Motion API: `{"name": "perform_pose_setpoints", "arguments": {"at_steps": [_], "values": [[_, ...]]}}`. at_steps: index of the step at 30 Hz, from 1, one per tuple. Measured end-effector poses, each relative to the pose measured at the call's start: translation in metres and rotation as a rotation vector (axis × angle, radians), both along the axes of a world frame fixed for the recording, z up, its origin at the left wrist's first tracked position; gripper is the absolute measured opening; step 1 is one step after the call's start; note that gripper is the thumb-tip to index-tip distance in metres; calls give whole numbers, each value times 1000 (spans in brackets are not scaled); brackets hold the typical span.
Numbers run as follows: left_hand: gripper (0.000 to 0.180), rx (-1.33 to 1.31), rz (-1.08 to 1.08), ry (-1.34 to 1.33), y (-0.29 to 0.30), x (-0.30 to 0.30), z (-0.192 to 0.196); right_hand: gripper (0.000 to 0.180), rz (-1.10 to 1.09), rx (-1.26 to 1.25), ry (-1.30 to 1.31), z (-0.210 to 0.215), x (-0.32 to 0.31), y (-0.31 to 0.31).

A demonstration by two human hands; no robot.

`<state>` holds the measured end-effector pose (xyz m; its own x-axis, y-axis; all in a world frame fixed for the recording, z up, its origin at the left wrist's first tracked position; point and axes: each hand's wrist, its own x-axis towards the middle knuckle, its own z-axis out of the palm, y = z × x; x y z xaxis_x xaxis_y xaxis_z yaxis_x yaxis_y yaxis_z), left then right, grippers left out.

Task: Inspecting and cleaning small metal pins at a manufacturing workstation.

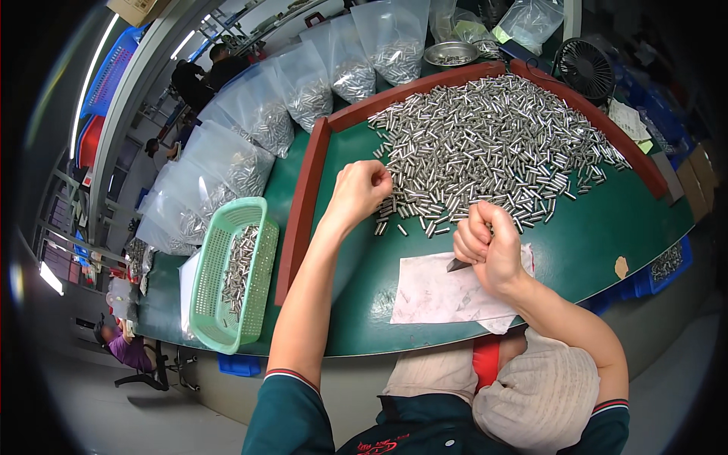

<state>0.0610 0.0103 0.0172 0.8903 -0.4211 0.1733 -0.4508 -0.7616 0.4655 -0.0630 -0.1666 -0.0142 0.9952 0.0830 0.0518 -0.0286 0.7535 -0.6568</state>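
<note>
A wide heap of small shiny metal pins [485,136] is spread over the green tabletop [356,303]. At the heap's near left edge is my left hand [360,193], its fingers curled together; whatever they pinch, if anything, is hidden. My right hand [489,246] is closed in a fist above a stained pale cloth [428,292]. From under its fingers sticks the dark tip of a tool [457,265]; the rest is covered, so its kind does not show. A few pins lie loose between the two hands.
Red-brown wooden strips [303,205] border the heap. Left of them stands a green plastic basket [201,296] holding some pins. Clear bags of pins [273,114] line the far left. A metal dish [452,53] and a black fan [584,70] are at the back.
</note>
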Motion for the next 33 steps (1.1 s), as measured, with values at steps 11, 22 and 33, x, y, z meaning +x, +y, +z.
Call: {"name": "perform_pose_setpoints", "arguments": {"at_steps": [11,22,33], "values": [[10,27,8,-252,12,8,-20,35,-8,-7,48,5,2,3],[11,201,160,67,-3,31,-18,37,8,-28,10,6,2,1],[8,102,223,-124,0,22,-30,37,14,-25,19,6,2,5]]}}
